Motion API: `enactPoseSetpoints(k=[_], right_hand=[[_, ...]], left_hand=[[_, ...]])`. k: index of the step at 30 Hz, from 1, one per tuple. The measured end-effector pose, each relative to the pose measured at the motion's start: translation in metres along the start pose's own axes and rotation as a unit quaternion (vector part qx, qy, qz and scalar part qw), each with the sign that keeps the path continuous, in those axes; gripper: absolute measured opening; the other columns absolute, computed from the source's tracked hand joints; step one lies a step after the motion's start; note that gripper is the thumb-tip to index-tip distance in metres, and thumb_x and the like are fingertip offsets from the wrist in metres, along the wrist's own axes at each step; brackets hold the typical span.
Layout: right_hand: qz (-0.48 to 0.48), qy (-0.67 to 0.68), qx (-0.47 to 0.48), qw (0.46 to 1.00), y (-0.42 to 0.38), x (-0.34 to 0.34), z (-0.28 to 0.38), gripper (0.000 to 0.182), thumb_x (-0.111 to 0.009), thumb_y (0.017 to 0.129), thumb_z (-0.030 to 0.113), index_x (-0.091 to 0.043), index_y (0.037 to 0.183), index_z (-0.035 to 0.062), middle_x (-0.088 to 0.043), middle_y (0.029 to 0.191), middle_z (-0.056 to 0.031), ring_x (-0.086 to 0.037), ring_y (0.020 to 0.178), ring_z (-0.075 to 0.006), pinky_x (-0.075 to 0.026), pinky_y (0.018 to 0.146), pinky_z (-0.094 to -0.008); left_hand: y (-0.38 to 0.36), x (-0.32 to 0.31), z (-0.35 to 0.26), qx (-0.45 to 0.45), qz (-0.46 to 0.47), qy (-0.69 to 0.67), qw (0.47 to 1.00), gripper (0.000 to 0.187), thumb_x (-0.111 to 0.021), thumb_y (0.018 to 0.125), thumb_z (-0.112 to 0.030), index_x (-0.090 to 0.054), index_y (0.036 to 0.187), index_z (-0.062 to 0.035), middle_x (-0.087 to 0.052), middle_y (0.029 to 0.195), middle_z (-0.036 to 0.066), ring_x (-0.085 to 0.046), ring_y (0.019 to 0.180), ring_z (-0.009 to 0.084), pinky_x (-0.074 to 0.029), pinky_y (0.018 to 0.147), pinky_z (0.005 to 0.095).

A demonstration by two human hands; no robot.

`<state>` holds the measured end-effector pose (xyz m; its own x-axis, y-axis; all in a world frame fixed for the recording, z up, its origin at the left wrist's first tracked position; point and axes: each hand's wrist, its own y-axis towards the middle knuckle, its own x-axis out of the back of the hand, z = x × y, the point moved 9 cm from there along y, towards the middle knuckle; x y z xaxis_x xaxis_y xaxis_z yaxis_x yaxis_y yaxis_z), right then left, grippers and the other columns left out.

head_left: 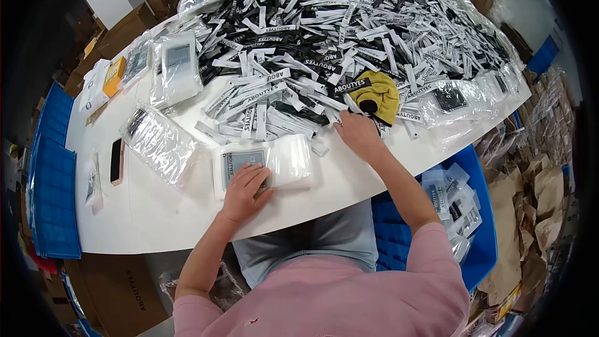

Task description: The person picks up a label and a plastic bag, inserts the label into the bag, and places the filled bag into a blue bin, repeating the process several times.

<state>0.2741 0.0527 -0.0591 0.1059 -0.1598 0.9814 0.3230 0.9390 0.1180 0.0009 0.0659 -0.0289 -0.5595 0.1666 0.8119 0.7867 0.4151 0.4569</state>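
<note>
My left hand [247,192] lies spread on a stack of clear plastic bags [292,163] with a grey printed panel, near the table's front edge. My right hand [357,131] is at the near edge of a big heap of black and white printed strips [299,56]. Its fingertips are drawn together at the strips, and what they hold, if anything, is too small to make out. Just beyond and to the right of that hand, a yellow and black cloth item [382,97] rests against the heap.
A phone [116,162] and more plastic packets [163,143] lie on the white table [150,224] at left. Blue bins [53,193] stand beyond its left edge. A blue bin [485,237] holding bags is beside my right side, near brown paper [521,212].
</note>
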Motion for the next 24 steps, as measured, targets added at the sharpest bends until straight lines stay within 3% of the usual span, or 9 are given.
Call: enactPoseSetpoints(k=[3,5,7,9,13,16,20,23,24], right_hand=[[-0.006,0.022,0.025,0.999,0.003,0.004,-0.006,0.02,-0.054,0.086,0.021,-0.055,0.089,0.0016,-0.062,0.072,-0.0127,-0.064,0.065,-0.024,-0.05,0.053,-0.0363],[0.034,0.447,-0.093,0.889,0.007,0.02,-0.02,0.024,-0.055,0.087,0.026,-0.059,0.085,0.0028,-0.063,0.075,-0.0137,-0.063,0.064,-0.027,-0.049,0.055,-0.0379],[0.041,0.443,-0.133,0.886,0.028,0.029,-0.026,0.022,-0.058,0.085,0.025,-0.062,0.086,0.0032,-0.062,0.074,-0.0145,-0.062,0.07,-0.0305,-0.049,0.06,-0.0407],[-0.227,0.169,0.08,0.956,0.054,0.065,-0.018,0.016,-0.064,0.077,0.017,-0.063,0.086,0.0048,-0.062,0.079,-0.0141,-0.06,0.077,-0.0319,-0.049,0.068,-0.0386],[-0.022,-0.059,0.105,0.992,0.09,0.027,-0.017,0.015,-0.067,0.07,0.015,-0.06,0.078,0.0055,-0.061,0.08,-0.0133,-0.06,0.082,-0.0312,-0.049,0.07,-0.0413],[-0.039,-0.12,0.158,0.979,0.085,0.03,-0.014,0.02,-0.068,0.07,0.018,-0.058,0.081,0.0048,-0.06,0.077,-0.0128,-0.06,0.079,-0.0308,-0.048,0.069,-0.0418],[-0.162,-0.027,0.169,0.972,0.048,0.068,-0.015,0.021,-0.067,0.073,0.016,-0.054,0.084,0.0044,-0.057,0.071,-0.0117,-0.057,0.069,-0.0317,-0.049,0.066,-0.0385],[-0.228,0.18,0.074,0.954,0.02,0.08,-0.031,0.019,-0.064,0.077,0.012,-0.05,0.09,0.0058,-0.056,0.071,-0.0097,-0.058,0.062,-0.0239,-0.045,0.054,-0.0349],[-0.249,0.347,0.047,0.903,0.002,0.075,-0.033,0.017,-0.062,0.08,0.012,-0.05,0.089,0.0051,-0.053,0.069,-0.0077,-0.055,0.059,-0.018,-0.043,0.053,-0.0311]], left_hand=[[-0.002,-0.001,0.001,-0.011,-0.005,0.001,1.0,0.039,-0.07,0.071,-0.016,-0.059,0.106,-0.0027,-0.061,0.105,0.011,-0.055,0.105,0.0281,-0.039,0.097,0.0435],[-0.001,0.0,0.002,-0.007,-0.005,0.005,1.0,0.038,-0.07,0.071,-0.016,-0.059,0.105,-0.0027,-0.061,0.105,0.011,-0.055,0.105,0.0282,-0.039,0.096,0.0434],[-0.001,-0.002,0.001,-0.002,-0.003,0.008,1.0,0.038,-0.07,0.071,-0.015,-0.059,0.105,-0.0027,-0.061,0.105,0.012,-0.055,0.105,0.0282,-0.039,0.096,0.0433],[-0.001,-0.001,0.001,-0.005,-0.006,0.012,1.0,0.036,-0.069,0.072,-0.014,-0.059,0.104,-0.0026,-0.061,0.105,0.012,-0.056,0.104,0.0284,-0.04,0.096,0.0432],[-0.003,0.0,0.004,-0.008,-0.007,0.009,1.0,0.035,-0.068,0.072,-0.012,-0.059,0.104,-0.0026,-0.061,0.105,0.012,-0.056,0.104,0.028,-0.04,0.096,0.043],[-0.002,0.0,0.002,0.0,-0.007,-0.005,1.0,0.034,-0.067,0.073,-0.01,-0.058,0.105,-0.0025,-0.061,0.105,0.012,-0.056,0.104,0.0278,-0.04,0.096,0.0429],[-0.002,0.001,0.004,0.005,-0.008,-0.013,1.0,0.034,-0.064,0.074,-0.007,-0.058,0.107,-0.0028,-0.061,0.104,0.013,-0.056,0.103,0.0286,-0.04,0.096,0.0431],[-0.003,0.004,0.01,0.029,-0.033,-0.034,0.998,0.033,-0.059,0.076,-0.005,-0.057,0.109,-0.0029,-0.06,0.1,0.014,-0.057,0.097,0.0302,-0.042,0.092,0.0415],[-0.003,0.007,0.013,0.044,-0.051,-0.039,0.997,0.033,-0.057,0.078,-0.004,-0.056,0.111,-0.0028,-0.06,0.098,0.015,-0.058,0.093,0.0311,-0.045,0.088,0.0396]])
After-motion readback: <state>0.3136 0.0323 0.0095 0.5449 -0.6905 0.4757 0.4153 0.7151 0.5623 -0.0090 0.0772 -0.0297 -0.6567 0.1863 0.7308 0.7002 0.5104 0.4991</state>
